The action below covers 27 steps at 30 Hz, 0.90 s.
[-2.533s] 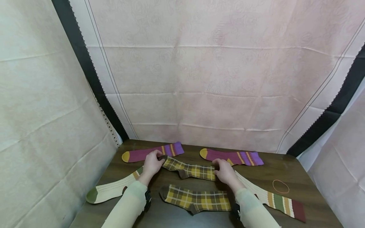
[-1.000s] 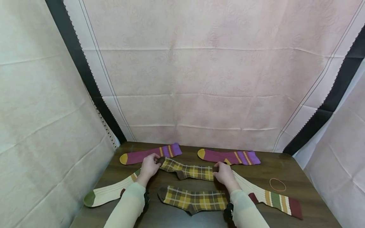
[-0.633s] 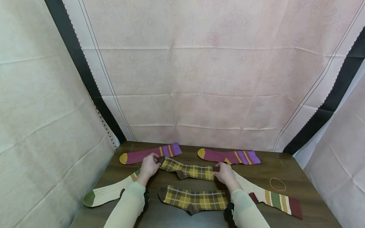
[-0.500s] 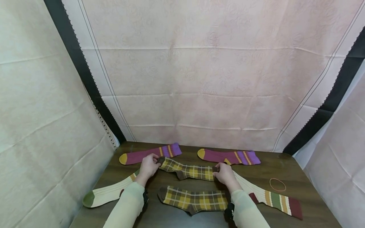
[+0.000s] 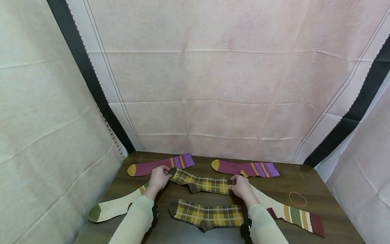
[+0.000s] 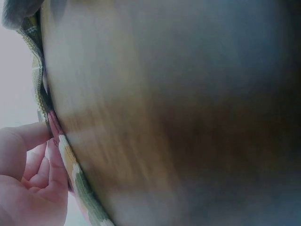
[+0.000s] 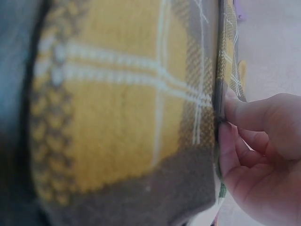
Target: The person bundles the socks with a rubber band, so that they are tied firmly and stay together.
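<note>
Both hands on the plaid sock, one at each end

Here's the left hand (image 5: pixel 159 178), thumb and fingers pinching the dark toe of the upper plaid sock (image 5: pixel 205 183), and over at the cuff the right hand (image 5: pixel 241 187) has a pinch of its own! The sock stretches between them, mid-table, heel bulging toward the person. Just below it, between the forearms, lies the lower plaid sock (image 5: pixel 210 214), toe to the left as well.

Out to the flanks: the left white sock (image 5: pixel 117 205) slants out from behind the left forearm, green toe outermost, while the right white sock (image 5: pixel 289 213) runs from near the right hand down to its maroon cuff. Along the far edge of the table (image 5: pixel 332 210), two purple socks (image 5: pixel 240 167) lie well apart, yellow toes left. And near the right white sock, just beyond it, a rubber band (image 5: pixel 289 195) lies in a loop.
</note>
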### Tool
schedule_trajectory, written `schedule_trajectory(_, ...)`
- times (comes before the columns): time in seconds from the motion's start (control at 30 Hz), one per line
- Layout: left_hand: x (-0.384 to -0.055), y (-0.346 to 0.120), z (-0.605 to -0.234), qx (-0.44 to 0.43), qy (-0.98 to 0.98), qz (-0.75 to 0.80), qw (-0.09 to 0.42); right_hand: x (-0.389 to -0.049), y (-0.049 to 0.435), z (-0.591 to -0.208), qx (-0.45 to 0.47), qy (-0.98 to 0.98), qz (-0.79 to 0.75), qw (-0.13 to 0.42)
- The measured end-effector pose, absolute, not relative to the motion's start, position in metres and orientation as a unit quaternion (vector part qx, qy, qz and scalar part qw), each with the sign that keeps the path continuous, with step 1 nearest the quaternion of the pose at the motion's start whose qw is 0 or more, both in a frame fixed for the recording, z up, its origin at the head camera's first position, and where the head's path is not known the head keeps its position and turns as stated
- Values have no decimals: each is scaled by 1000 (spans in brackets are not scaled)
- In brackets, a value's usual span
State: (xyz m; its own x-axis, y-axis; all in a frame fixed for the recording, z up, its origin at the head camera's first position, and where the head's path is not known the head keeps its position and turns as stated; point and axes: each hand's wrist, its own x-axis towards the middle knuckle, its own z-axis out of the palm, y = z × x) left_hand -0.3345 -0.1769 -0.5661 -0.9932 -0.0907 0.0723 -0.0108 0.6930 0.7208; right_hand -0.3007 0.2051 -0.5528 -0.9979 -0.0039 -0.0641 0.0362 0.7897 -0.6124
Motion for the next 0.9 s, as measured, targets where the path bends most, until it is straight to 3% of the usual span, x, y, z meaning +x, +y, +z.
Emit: schedule_trajectory(0.9, -330, -177, -561, 13, -911, -403, 82, -302, 209, -555, 0, 945, -326, 31)
